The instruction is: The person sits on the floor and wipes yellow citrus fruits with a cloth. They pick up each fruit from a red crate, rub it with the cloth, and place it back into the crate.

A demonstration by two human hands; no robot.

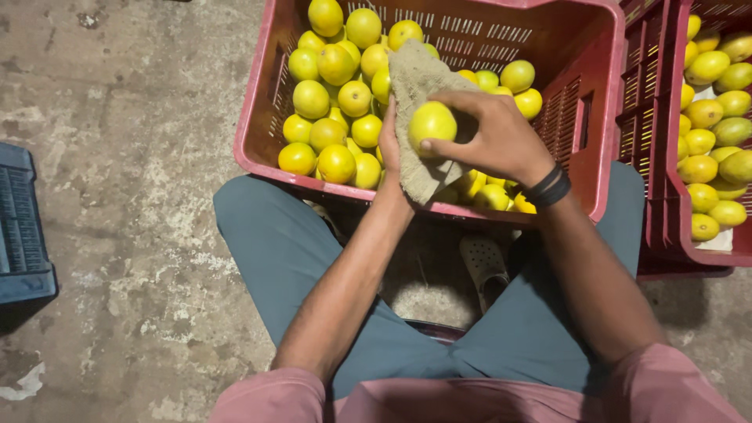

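My right hand [493,137] grips a round yellow-green fruit [432,122] over the near edge of a red plastic crate [603,94]. My left hand [389,149] holds a coarse beige cloth [419,78] against that fruit; the cloth drapes over the hand and hides most of it. The crate is partly filled with several similar yellow fruits [338,94], mostly piled at its left and back. A dark band [548,188] circles my right wrist.
A second red crate [666,157] with several yellow-orange fruits [717,117] stands at the right, touching the first. A dark blue crate [19,235] lies at the left edge. I sit with grey-trousered legs [274,251] apart on stained concrete floor [133,141]; a sandal [486,262] shows between them.
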